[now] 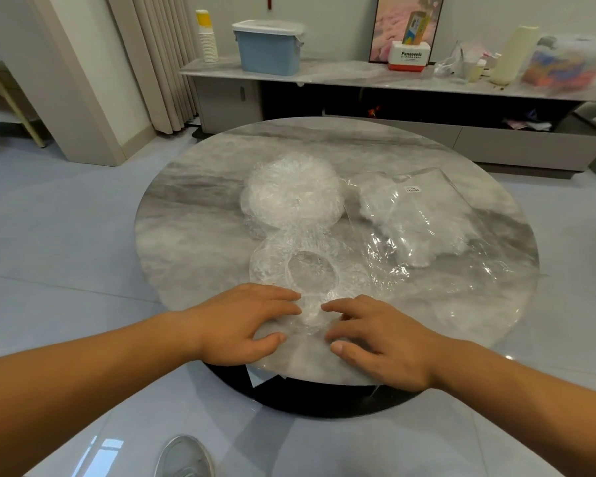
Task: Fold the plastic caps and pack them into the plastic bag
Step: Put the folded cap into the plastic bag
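Two hands: left hand [245, 321] and right hand [375, 335] sit at the table [193, 228] near rim, fingers spread and pressing the flat cap [310, 273], gripping nothing.
Risk: slick film may slide off that rim, or spring open if pressure eases.
Beyond: heap of caps [293, 191] touching it.
Far right: plastic bag [417, 218], partly filled.
Room: bare tabletop left; rim close under both wrists.

Single head cam, wide-angle, looks fwd & down over round table [193, 215]; near edge close, sideboard [324, 72] far behind.
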{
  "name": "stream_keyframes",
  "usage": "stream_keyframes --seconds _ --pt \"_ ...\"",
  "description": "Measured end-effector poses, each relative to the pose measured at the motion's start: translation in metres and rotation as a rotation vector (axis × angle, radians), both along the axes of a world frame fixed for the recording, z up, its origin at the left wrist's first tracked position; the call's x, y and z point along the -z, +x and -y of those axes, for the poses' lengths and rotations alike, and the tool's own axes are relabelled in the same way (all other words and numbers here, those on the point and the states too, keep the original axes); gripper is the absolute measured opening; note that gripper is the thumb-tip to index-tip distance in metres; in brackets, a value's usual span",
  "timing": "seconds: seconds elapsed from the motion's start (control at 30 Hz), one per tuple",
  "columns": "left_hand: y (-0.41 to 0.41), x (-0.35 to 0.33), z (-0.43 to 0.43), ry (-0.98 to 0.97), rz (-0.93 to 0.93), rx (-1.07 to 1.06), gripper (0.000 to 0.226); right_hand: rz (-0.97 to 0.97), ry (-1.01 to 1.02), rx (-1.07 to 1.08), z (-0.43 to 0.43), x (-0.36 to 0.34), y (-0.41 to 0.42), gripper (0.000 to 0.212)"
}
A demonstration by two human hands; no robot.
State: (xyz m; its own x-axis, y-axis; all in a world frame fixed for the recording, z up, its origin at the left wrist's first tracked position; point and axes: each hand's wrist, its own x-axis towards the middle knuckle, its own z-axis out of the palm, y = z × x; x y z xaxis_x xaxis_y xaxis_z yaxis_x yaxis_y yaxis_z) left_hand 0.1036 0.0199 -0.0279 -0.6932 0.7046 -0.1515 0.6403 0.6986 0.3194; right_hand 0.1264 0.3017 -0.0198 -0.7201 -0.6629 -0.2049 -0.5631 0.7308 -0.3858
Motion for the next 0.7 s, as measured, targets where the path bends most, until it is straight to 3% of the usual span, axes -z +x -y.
stream_keyframes --seconds 0.13,0.4,0.7 --pt "0.000 -0.002 -0.001 0.041 0.058 -0.013 0.069 -0.038 0.020 -0.010 0.004 0.003 -0.004 0.069" --pt "-0.003 -0.005 0.003 0.154 0.215 -0.113 0.059 -0.038 -0.142 0.088 0.002 -0.001 -0.010 0.072" --pt "-0.010 -0.001 0.005 0.148 0.151 -0.135 0.068 -0.120 -0.170 0.110 0.001 -0.002 -0.012 0.060"
